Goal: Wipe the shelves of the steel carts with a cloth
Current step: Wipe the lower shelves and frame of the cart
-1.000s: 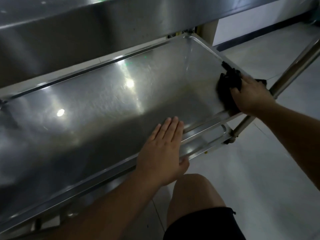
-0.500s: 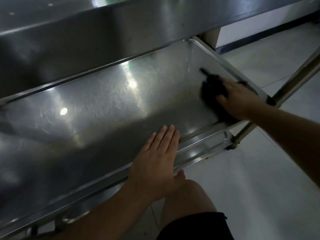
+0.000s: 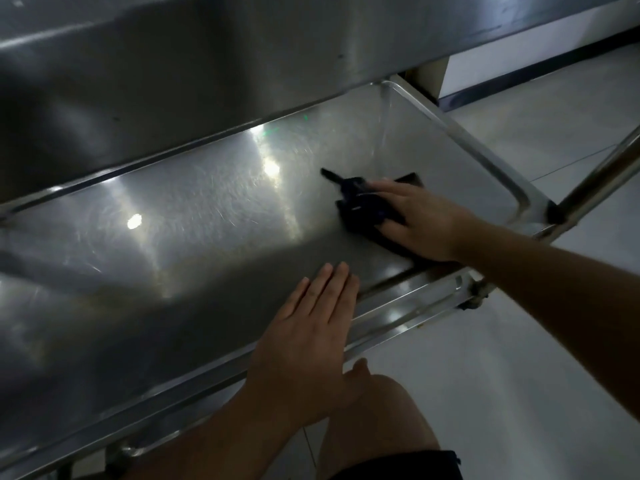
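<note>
- Dark cloth [image 3: 363, 209] sits under my right hand [image 3: 420, 223]; fingers lie fairly straight and spread, palm down, pressing the cloth flat onto the steel shelf [image 3: 194, 237].
- Cloth is bunched, one thin tail sticking out on the far side of my fingers, a corner showing beyond my fingertips.
- Cloth lies on the shelf's right part, close to the shelf's right rim [image 3: 460, 140] but not touching it, and just inside the near rim [image 3: 408, 299].
- My right forearm crosses the shelf's near right corner from outside.
- My left hand [image 3: 311, 344] is flat and empty, fingers straight and together, thumb out to the side; fingers rest on the shelf, palm over the near rim, holding nothing.
- Left hand is on the near side of the cloth, well apart from it.
- Shelf surface is scratched, with bright light reflections left of the cloth.
- Upper shelf [image 3: 207, 71] of the same cart overhangs the far half of the shelf.
- Cart post [image 3: 602, 174], a round tube, rises at the shelf's near right corner.
- My bare knee [image 3: 381, 410] and dark shorts [image 3: 408, 465] are just outside the near rim, below my left hand.
- Pale tiled floor [image 3: 519, 341] lies right of the shelf; dark baseboard [image 3: 540, 67] runs along a white wall beyond the far right corner.
</note>
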A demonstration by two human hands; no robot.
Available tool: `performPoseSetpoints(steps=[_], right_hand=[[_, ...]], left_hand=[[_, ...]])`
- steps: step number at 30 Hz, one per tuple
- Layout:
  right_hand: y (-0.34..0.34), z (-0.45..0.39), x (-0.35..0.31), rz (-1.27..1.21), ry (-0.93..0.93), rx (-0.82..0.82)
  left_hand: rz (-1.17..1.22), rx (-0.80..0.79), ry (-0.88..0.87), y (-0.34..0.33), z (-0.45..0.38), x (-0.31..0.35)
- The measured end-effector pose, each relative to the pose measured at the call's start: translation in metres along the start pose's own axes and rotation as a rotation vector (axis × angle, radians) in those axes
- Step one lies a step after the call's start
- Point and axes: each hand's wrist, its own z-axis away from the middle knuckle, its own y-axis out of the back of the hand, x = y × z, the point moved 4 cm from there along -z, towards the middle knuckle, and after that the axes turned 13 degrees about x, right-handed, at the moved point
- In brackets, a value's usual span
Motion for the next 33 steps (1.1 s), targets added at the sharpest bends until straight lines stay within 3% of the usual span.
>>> performPoseSetpoints(steps=[5,9,11,14,17,19,23,26,28,33], right_hand=[[0.045,-0.027,0.103,0.19,-0.445,0.184],[0.017,-0.075,0.069,0.159,-0.466,0.169],[-0.011,-0.09,0.024,0.092,-0.394,0.139],[-0.041,-0.079,-0.049,-0.002,-0.088,0.044],[-0.032,-0.037,-0.052,-0.101,0.121,-0.105],[-0.005,-0.018,-0.006,-0.069,-0.012,-0.096],[0.051,-0.017,0.098,0.146,-0.474,0.046],[0.044,-0.042,0.094,0.222,-0.565,0.097],[0.016,-0.059,0.054,0.192,-0.522,0.08],[-0.049,-0.05,-0.082,0.053,-0.062,-0.037]], left_hand=[[0.017,0.032,-0.001,0.005,0.001,0.002],[0.047,0.064,-0.004,0.003,0.002,0.0],[0.047,0.064,-0.002,0.002,0.002,-0.002],[0.05,0.069,-0.009,0.001,0.002,-0.003],[0.033,0.026,-0.001,0.0,0.002,-0.003],[0.034,0.017,0.001,0.0,0.0,0.0],[0.073,0.036,-0.004,0.004,-0.002,0.001],[0.069,0.052,-0.009,0.004,-0.006,-0.002],[0.089,0.037,-0.011,0.004,-0.006,-0.003],[0.387,0.053,0.12,0.018,-0.005,-0.016]])
